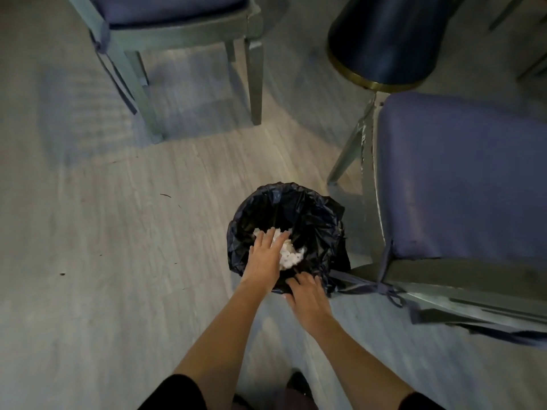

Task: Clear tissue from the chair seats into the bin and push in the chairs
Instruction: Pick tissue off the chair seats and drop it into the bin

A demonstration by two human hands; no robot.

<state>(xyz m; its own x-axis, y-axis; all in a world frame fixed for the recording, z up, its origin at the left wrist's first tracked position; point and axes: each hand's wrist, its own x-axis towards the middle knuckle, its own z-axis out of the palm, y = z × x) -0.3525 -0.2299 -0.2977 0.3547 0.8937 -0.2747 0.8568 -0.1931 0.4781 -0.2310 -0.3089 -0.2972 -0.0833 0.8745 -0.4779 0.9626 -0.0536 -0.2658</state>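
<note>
my left hand (266, 255) flat, fingers straight, pushing white tissue (291, 254) down inside bin (296, 190). my right hand (309, 294) rests on near rim, fingers spread, holding nothing i can see.

how to do well: push soft, straight down. keep right hand steady so bin not tip. don't rip black bag (324, 232).

near chair (461, 179) seat looks bare. far chair (177, 13) seat only part seen. i think chairs need pushing in after.

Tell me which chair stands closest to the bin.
The chair on the right, whose cushion tie reaches the black-lined bin; the other chair stands well apart at upper left.
</note>
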